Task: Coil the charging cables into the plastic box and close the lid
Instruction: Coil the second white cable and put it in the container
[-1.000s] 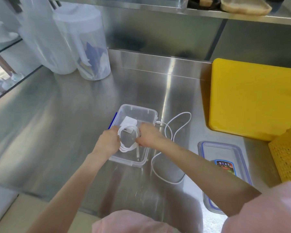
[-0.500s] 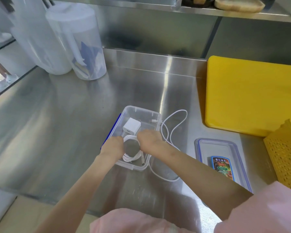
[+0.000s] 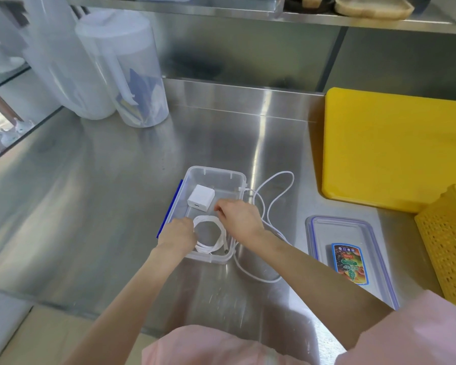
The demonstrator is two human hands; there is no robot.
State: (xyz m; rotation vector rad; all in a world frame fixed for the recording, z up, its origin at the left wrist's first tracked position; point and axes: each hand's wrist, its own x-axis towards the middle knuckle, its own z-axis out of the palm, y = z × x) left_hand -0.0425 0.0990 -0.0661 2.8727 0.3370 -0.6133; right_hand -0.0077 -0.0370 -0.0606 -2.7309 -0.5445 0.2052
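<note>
A clear plastic box point(image 3: 216, 172) with a blue side clip stands on the steel counter. A white charger block point(image 3: 200, 196) lies in its far half. A coiled white cable point(image 3: 210, 247) lies in the near half. My left hand point(image 3: 178, 233) rests on the coil's left side, fingers curled on it. My right hand point(image 3: 238, 216) hovers over the coil's right edge, fingers bent, and I cannot tell if it touches the cable. A second white cable point(image 3: 271, 204) lies loose on the counter to the right of the box. The box's lid point(image 3: 353, 225) lies farther right, upside down.
A yellow cutting board point(image 3: 395, 146) leans at the back right. A yellow perforated basket point(image 3: 448, 246) stands at the right edge. Two translucent pitchers point(image 3: 121, 69) stand at the back left. A shelf runs overhead.
The coil went from held above the box down onto its floor in the near half. My right hand has lifted slightly off it.
</note>
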